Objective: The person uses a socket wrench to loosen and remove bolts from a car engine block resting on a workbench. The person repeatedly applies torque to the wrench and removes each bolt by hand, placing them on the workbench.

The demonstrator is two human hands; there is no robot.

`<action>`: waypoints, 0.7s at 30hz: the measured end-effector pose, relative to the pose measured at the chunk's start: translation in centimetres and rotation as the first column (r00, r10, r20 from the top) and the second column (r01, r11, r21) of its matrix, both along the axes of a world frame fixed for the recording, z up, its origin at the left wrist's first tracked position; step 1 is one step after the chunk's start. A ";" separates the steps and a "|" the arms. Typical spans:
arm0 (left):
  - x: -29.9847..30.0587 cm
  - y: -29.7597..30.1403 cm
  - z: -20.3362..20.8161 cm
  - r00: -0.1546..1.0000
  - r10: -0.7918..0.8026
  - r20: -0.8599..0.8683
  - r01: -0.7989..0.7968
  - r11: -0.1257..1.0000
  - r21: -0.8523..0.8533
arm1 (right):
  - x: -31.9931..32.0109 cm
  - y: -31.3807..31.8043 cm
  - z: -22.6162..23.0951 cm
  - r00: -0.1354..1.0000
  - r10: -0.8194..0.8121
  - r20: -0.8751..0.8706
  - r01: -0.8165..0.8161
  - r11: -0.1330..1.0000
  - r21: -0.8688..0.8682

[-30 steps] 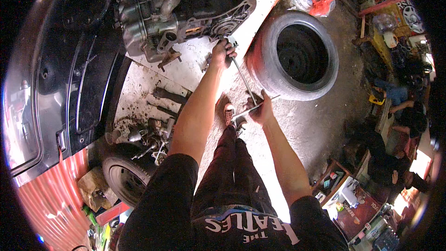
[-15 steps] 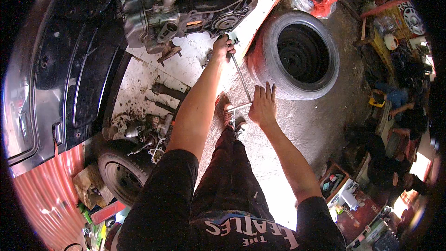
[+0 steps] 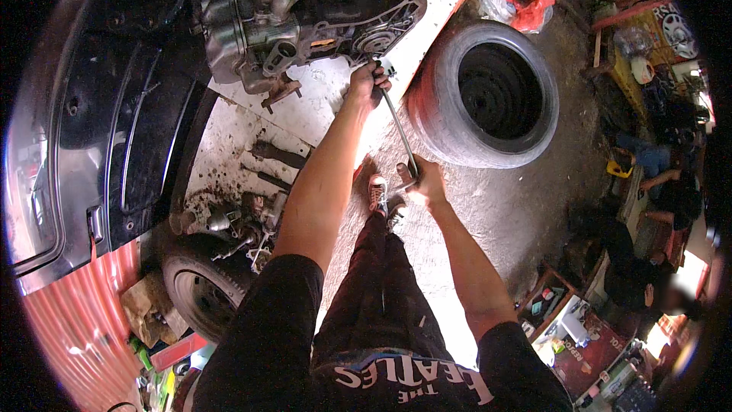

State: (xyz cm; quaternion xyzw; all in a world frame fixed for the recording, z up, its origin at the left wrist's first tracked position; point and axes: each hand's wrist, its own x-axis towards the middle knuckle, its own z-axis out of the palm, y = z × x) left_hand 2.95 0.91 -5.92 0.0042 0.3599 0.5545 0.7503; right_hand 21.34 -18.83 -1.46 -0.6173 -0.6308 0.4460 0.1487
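Rod of slim grey metal (image 3: 399,130) spans the gap between the person's 2 hands, its long axis slanting from far left to near right. Its far end lies by the left hand (image 3: 367,84), just beside the lower right edge of the dark, grey-cast metal engine (image 3: 252,38); whether the rod meets that engine is hidden by the fingers. Of the 2 hands, the left is nearer to the engine.

The left grip is closed, fingers curled round the rod's far end. The right hand (image 3: 428,181) has its grip clasped at the near end, round a short grey metal crossbar (image 3: 399,189) that juts out to the left. A grey-black rubber tyre (image 3: 441,111) lies right of the rod, near but apart. Left of the arms, a stained white tabletop (image 3: 217,137) carries dark tools.
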 end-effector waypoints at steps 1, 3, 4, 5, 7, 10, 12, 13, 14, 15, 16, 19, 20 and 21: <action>0.2 0.0 0.2 1.000 0.000 0.009 0.000 1.000 0.002 | 0.0 -0.3 -1.1 0.986 -0.074 -0.148 0.075 0.997 0.000; 0.4 0.0 0.2 1.000 0.005 0.026 -0.005 1.000 0.002 | -0.5 -0.9 -2.6 0.879 -0.208 -0.429 0.214 0.976 -0.034; 0.4 0.0 -0.2 0.999 0.017 0.051 -0.016 1.000 -0.012 | -0.9 -1.4 -2.9 0.829 -0.263 -0.494 0.293 0.956 -0.017; 0.3 -0.2 -0.5 0.996 0.014 0.088 -0.014 1.000 0.000 | -1.0 -1.6 -3.2 0.826 -0.279 -0.489 0.309 0.951 -0.019; -0.3 -0.1 -1.3 0.988 0.012 0.154 -0.016 0.999 0.029 | -1.5 -1.5 -2.5 0.819 -0.304 -0.487 0.336 0.941 -0.021; -0.4 0.2 -1.8 0.989 0.015 0.150 -0.015 1.000 -0.005 | -1.6 -2.0 0.1 0.911 -0.223 -0.345 0.265 0.961 0.077; -0.1 0.1 -1.2 0.994 0.041 0.098 -0.037 0.998 -0.042 | -2.0 -2.7 0.7 0.930 -0.232 -0.285 0.289 0.941 0.177; 0.3 0.1 -0.8 0.996 0.051 0.073 -0.046 0.997 -0.061 | -2.2 -2.6 0.7 0.915 -0.279 -0.293 0.335 0.928 0.163; 0.6 0.1 -0.3 0.996 0.052 0.067 -0.048 0.996 -0.071 | -2.3 -2.5 0.8 0.897 -0.325 -0.300 0.380 0.913 0.148; 0.5 0.1 -0.1 0.997 0.056 0.054 -0.052 0.995 -0.081 | -2.8 -2.3 1.0 0.876 -0.367 -0.312 0.423 0.897 0.132; 0.4 0.2 0.1 0.997 0.060 0.041 -0.056 0.994 -0.090 | -3.3 -2.0 0.7 0.867 -0.384 -0.318 0.459 0.863 0.210; 0.6 0.4 0.4 0.997 0.069 -0.028 -0.072 0.986 -0.151 | -3.4 -1.3 -0.6 0.840 -0.507 -0.192 0.530 0.843 0.095; 0.7 0.4 0.4 0.997 0.078 -0.020 -0.080 0.983 -0.166 | -3.7 -1.4 -1.4 0.805 -0.533 -0.260 0.576 0.808 0.127; 0.8 0.4 0.5 0.996 0.086 -0.012 -0.087 0.980 -0.180 | -3.9 -1.3 -2.2 0.782 -0.548 -0.296 0.612 0.765 0.202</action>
